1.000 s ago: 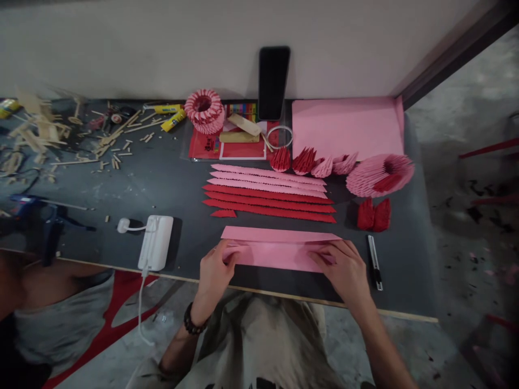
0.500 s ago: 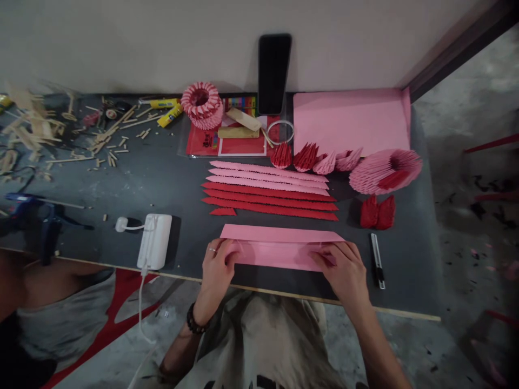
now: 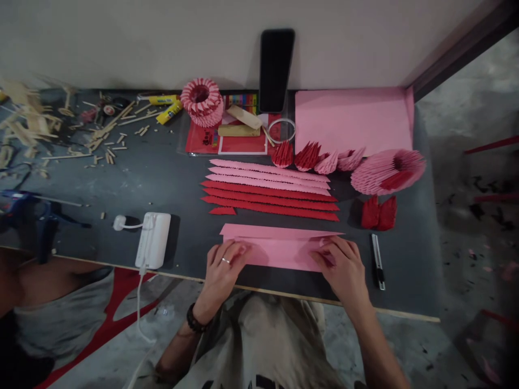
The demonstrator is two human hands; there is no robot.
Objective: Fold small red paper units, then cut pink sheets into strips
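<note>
A pink sheet of paper (image 3: 279, 253) lies in front of me near the table's front edge, with a long fold running across its upper part. My left hand (image 3: 224, 268), a ring on one finger, pinches the fold near its left end. At the right end my right hand (image 3: 343, 265) grips the paper between thumb and fingers. Just beyond lie folded pink strips (image 3: 267, 177) and red strips (image 3: 270, 201) with jagged edges, side by side. A utility knife (image 3: 377, 262) rests to the right of my right hand.
Behind stand a pink-and-red folded-paper vase (image 3: 201, 102), a phone (image 3: 276, 70) against the wall and pink sheets (image 3: 352, 121). Folded-paper pieces (image 3: 387, 172) sit at the right. A white power strip (image 3: 153, 240), wood scraps (image 3: 36, 119) and a glue gun-like blue tool (image 3: 42, 221) are left, beside another person's leg (image 3: 52, 283).
My left hand has shifted slightly inward along the fold, its fingers now over the paper. My right hand stays at the right end. The view has shifted a little.
</note>
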